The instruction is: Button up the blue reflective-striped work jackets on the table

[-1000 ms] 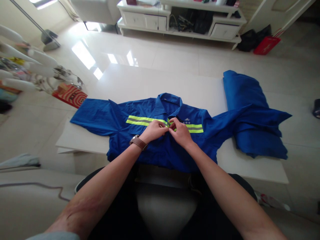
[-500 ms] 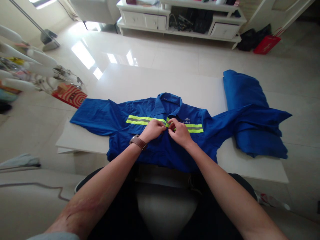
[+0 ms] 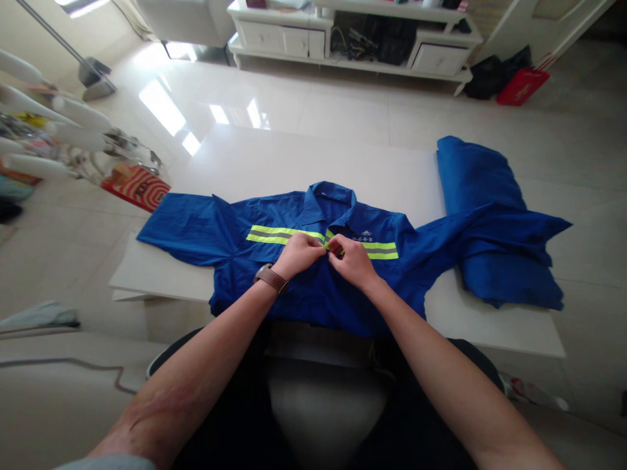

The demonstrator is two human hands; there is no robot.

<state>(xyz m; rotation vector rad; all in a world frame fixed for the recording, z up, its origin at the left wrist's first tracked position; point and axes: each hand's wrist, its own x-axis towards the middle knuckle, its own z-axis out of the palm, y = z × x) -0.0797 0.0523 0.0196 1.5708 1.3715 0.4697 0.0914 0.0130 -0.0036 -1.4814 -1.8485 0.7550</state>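
A blue work jacket (image 3: 279, 212) with a yellow-and-grey reflective stripe across its chest lies spread front side up on the white table (image 3: 392, 170). Its collar points away from me and both sleeves stretch out sideways. My left hand (image 3: 301, 253), with a brown watch (image 3: 272, 279) on the wrist, pinches the jacket's front edge at the stripe. Right beside it, my right hand (image 3: 350, 258) has its fingers curled in a pinch on the other front edge. The fingertips nearly meet, and what lies between them is too small to make out.
A folded blue bundle (image 3: 484, 183) rests at the table's right end, partly under the jacket's sleeve. Off the left end stands a red-and-white paper bag (image 3: 140, 188) near a white rack (image 3: 73, 130). Across the floor is a white cabinet (image 3: 284, 39) and a red bag (image 3: 523, 87).
My right hand's fingers have closed in slightly towards the left hand at the front edge. Jacket and left hand stay almost in place.
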